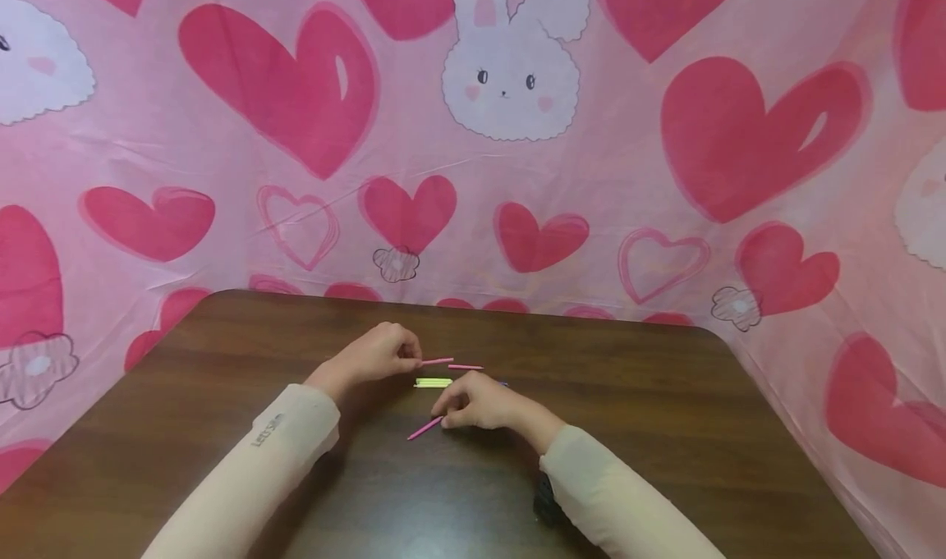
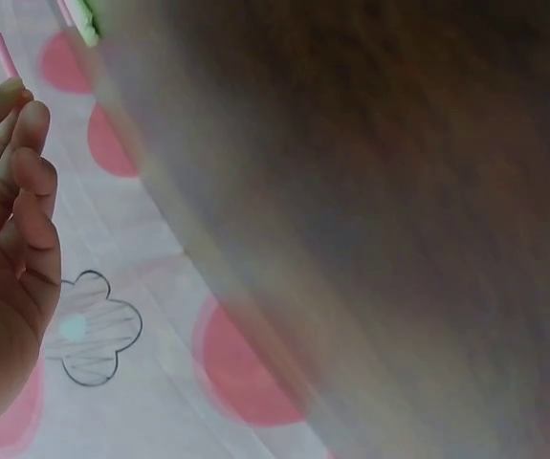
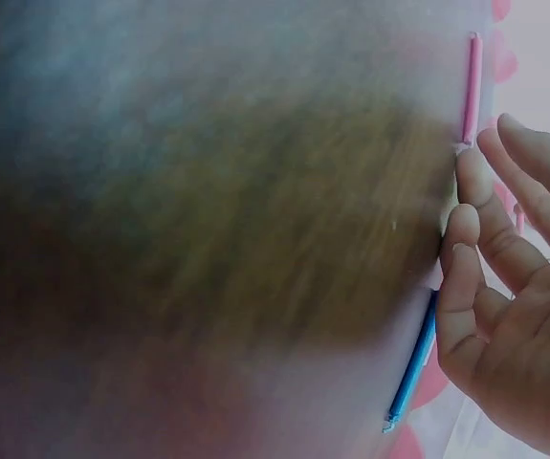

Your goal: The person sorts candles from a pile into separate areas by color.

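Observation:
My left hand [image 1: 380,354] pinches a thin pink candle [image 1: 438,361] between thumb and fingertips, its free end pointing right. In the left wrist view, the end of this candle stands out past the fingertips. The bent fingers of my right hand [image 1: 476,400] are at the upper end of a magenta candle [image 1: 424,429], which slants toward the lower left. From the right wrist, that magenta candle [image 3: 472,91] shows just beyond the fingertips, with the thumb apart from it. Yellow-green candles [image 1: 432,382] lie side by side between the hands.
Another pink candle [image 1: 466,367] lies just beyond the right hand. A blue candle [image 3: 411,368] is beside that hand's little finger. A small black object [image 1: 545,500] sits by the right sleeve. Behind the brown table [image 1: 244,321] hangs a pink heart-and-rabbit cloth [image 1: 414,148].

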### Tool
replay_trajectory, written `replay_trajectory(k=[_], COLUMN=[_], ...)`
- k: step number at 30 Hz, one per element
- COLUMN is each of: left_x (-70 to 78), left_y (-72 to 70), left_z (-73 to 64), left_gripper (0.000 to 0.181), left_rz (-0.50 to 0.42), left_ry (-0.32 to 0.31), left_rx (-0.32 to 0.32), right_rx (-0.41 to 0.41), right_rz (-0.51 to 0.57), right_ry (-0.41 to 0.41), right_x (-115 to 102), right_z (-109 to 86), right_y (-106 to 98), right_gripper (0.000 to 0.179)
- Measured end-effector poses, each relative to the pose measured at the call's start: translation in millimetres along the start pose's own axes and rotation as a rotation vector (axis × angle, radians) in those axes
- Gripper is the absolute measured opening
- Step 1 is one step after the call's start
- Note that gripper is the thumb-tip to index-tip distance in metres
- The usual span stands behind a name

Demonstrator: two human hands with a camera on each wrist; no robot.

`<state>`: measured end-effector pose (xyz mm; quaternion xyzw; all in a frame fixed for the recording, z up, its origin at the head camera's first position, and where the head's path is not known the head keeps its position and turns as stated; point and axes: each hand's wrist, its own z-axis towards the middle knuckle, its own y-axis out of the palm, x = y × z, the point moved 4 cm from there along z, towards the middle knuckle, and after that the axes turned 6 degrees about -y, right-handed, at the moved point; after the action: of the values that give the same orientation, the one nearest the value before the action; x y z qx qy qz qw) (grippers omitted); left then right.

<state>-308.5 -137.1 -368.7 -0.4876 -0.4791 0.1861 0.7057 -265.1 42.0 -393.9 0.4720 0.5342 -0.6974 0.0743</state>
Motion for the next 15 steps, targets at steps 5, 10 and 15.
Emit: replay_trajectory(k=[5, 10, 15], left_x=[0.1, 2.6, 6.0], left_y=[6.4, 9.2, 11.4], left_z=[7.6, 15.9, 22.8], left_gripper=[0.007, 0.008, 0.009], left_rz=[0.009, 0.044, 0.044], left_ry=[0.025, 0.058, 0.070], left_rx=[0.003, 0.026, 0.012], right_rx=[-0.010, -0.016, -0.007], right_rz=[-0.024, -0.050, -0.065], right_ry=[0.000, 0.003, 0.009], right_x=[-0.5, -2.4, -2.4], right_z=[2.8, 3.2, 1.3], right_y=[2.5, 5.1, 5.8], right_gripper=[0.014, 0.010, 0.005])
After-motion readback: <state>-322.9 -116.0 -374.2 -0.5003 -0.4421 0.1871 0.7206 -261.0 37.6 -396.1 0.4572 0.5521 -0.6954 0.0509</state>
